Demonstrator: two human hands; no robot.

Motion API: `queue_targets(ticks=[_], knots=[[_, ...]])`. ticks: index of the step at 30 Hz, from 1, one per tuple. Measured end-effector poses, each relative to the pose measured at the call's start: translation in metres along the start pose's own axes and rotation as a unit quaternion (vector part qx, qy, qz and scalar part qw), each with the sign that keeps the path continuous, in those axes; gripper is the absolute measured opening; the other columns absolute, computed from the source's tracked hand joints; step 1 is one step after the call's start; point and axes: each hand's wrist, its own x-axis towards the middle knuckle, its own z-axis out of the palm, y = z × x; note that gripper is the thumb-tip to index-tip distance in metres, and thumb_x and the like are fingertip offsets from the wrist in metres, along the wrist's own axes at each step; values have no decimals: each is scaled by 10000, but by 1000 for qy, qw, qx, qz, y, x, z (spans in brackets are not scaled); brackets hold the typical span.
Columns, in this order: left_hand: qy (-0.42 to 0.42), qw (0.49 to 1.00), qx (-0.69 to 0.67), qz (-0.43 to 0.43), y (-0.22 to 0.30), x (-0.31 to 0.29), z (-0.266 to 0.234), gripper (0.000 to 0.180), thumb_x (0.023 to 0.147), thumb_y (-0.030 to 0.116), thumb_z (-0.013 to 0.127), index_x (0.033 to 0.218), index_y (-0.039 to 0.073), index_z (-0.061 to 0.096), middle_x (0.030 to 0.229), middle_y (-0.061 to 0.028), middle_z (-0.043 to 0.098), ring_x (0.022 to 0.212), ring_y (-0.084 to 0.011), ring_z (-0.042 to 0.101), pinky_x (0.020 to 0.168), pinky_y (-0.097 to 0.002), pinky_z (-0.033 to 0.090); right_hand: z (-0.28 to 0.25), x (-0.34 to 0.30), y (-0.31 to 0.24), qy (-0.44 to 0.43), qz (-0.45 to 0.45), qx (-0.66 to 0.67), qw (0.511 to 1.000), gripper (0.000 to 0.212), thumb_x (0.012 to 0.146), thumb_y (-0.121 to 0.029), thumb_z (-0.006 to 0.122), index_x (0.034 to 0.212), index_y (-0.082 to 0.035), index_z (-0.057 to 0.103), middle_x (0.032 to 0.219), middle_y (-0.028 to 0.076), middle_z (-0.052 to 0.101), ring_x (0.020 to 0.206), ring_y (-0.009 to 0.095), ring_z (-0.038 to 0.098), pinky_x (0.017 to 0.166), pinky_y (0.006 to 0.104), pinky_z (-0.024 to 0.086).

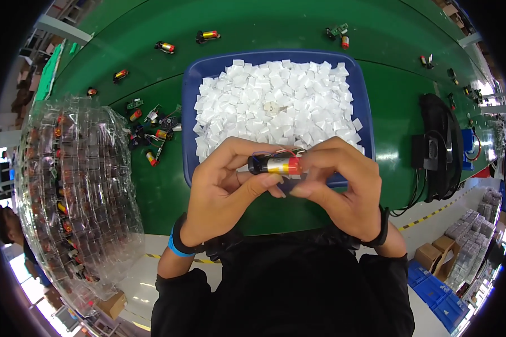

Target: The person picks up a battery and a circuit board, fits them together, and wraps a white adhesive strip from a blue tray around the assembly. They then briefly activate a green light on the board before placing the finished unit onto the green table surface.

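Close in front of me, a small battery assembly (279, 165) lies level between my hands. Its cylindrical cell is gold and red, with a black part at the left end and thin wires along the top. My left hand (215, 188) is closed round the black end, thumb across the front. Fingertips of my right hand (349, 178) are pinched at the red end; they partly hide it, along with a small pale piece below the cell. Just beyond is a blue bin (367, 121) full of small white square pads (247, 92), with a pale round piece (272, 108) on top.
A green table (253, 216) carries the bin. Loose battery assemblies (154, 132) are heaped left of it; several more are spread along the back. Stacked clear plastic trays (84, 191) stand at the left. A black bag (439, 140) and cables are at the right.
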Motion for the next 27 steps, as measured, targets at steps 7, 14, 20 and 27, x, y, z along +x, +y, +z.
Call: queue_targets(ticks=[7,14,20,27], knots=[[28,983,166,79,-4,-5,1,392,877,-21,710,1238,-74,568,1177,-199,663,1018,-201,678,838,-287,570,16,-3,3,42,-14,20,999,241,783,14,787,1008,37,702,918,121,679,691,120,636,585,227,470],[35,930,332,156,9,-3,9,449,783,-28,773,1211,-46,636,1126,-178,702,959,-242,696,789,-289,556,17,-7,1,55,-20,39,998,142,819,-5,774,946,31,722,855,77,672,629,75,604,541,215,459],[-16,858,446,255,15,3,9,512,703,-60,794,1196,-25,661,1154,-158,704,873,-256,678,722,-297,540,15,-12,2,49,46,121,990,124,846,7,743,962,44,722,847,77,660,629,74,614,551,212,469],[-12,839,480,255,12,4,15,441,720,-43,794,1143,-17,672,1117,-161,714,891,-254,671,752,-311,532,16,-15,3,40,107,228,967,114,878,11,708,978,65,715,892,94,657,642,89,644,548,196,489]])
